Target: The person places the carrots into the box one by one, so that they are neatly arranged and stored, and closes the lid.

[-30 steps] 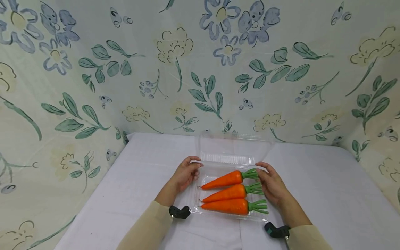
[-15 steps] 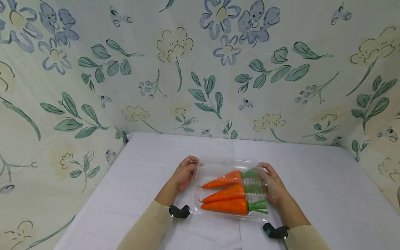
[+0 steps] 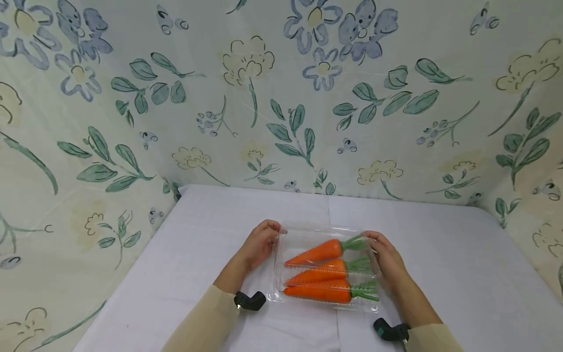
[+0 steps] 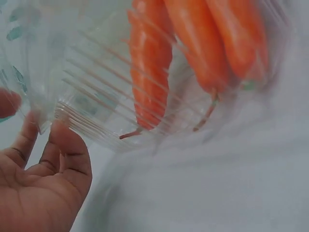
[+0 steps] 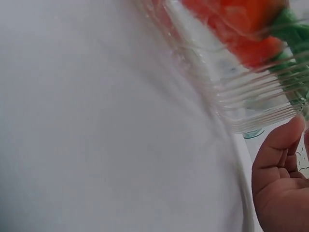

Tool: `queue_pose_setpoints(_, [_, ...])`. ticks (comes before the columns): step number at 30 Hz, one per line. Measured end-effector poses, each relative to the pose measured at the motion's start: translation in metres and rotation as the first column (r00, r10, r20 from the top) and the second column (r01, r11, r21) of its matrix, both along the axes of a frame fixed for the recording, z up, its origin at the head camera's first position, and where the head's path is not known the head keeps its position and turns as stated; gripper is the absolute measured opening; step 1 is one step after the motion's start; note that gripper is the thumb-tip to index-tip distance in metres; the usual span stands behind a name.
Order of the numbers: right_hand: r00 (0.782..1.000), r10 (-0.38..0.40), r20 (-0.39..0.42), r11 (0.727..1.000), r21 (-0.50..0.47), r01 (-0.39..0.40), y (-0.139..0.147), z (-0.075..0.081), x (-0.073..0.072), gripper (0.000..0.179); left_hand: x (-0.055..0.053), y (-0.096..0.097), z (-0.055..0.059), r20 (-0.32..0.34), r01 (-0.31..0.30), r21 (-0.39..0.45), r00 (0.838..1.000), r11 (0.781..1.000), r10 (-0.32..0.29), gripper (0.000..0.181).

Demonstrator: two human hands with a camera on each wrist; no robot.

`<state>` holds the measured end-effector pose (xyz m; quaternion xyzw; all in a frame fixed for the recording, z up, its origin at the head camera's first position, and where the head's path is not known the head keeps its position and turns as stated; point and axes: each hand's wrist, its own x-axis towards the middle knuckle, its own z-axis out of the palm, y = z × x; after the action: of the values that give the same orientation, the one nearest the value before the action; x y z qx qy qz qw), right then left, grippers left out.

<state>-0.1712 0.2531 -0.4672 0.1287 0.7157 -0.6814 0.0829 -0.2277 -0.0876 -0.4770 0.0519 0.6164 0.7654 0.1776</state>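
Observation:
A clear plastic clamshell box (image 3: 303,237) holds three orange carrots (image 3: 321,292) with green tops, laid side by side with the tops to the right. Its see-through lid is folded forward over them. At the far left corner my left hand (image 3: 258,247) pinches the box edge. My right hand (image 3: 388,259) grips the far right corner, close to the green tops. In the left wrist view, thumb and fingers of the left hand (image 4: 48,179) meet at the ribbed plastic. The right wrist view shows the right hand (image 5: 280,179) with its fingertips at the ribbed edge.
White cloth (image 3: 211,215) covers the table. Behind it and to both sides hangs a floral curtain (image 3: 246,107). A black wrist device (image 3: 250,300) sits at the left sleeve (image 3: 202,320), and another black device (image 3: 390,330) at the right one.
The lid, standing up behind the box a second ago, has swung forward and now lies over the carrots. Both hands have stayed at the far corners, almost unmoved.

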Motion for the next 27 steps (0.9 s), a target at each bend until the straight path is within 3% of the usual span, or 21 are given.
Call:
queue_pose_setpoints(4, [0.995, 0.083, -0.053, 0.99, 0.12, -0.076, 0.004, 0.004, 0.011, 0.045, 0.007, -0.005, 0.008, -0.004, 0.016, -0.11, 1.0, 0.994, -0.016, 0.037])
queue_pose_setpoints(7, [0.989, 0.139, -0.047, 0.957, 0.263, -0.122, 0.006, 0.01, 0.025, 0.057, 0.015, -0.01, 0.015, 0.002, 0.031, -0.213, 0.999, 0.977, -0.032, 0.047])
queue_pose_setpoints(10, [0.984, 0.178, -0.008, 0.932, 0.321, -0.166, 0.008, 0.017, 0.04, 0.061, 0.026, -0.015, 0.023, 0.018, 0.059, -0.325, 0.998, 0.944, -0.056, 0.051])
queue_pose_setpoints(15, [0.976, 0.204, 0.069, 0.929, 0.302, -0.216, 0.01, 0.027, 0.062, 0.065, 0.05, -0.026, 0.042, 0.06, 0.144, -0.453, 0.99, 0.88, -0.131, 0.056])
queue_pose_setpoints(18, [0.967, 0.224, 0.119, 0.929, 0.275, -0.249, 0.011, 0.032, 0.074, 0.067, 0.066, -0.035, 0.051, 0.097, 0.224, -0.479, 0.974, 0.849, -0.202, 0.06])
queue_pose_setpoints(21, [0.955, 0.251, 0.157, 0.933, 0.224, -0.282, 0.011, 0.036, 0.084, 0.069, 0.082, -0.043, 0.056, 0.142, 0.31, -0.462, 0.951, 0.831, -0.276, 0.065])
queue_pose_setpoints(24, [0.951, 0.264, 0.162, 0.935, 0.199, -0.293, 0.01, 0.04, 0.09, 0.071, 0.092, -0.046, 0.059, 0.165, 0.358, -0.424, 0.934, 0.832, -0.318, 0.068])
queue_pose_setpoints(27, [0.956, 0.245, 0.16, 0.94, 0.203, -0.275, 0.007, 0.042, 0.092, 0.071, 0.096, -0.044, 0.06, 0.163, 0.357, -0.398, 0.934, 0.845, -0.317, 0.068])
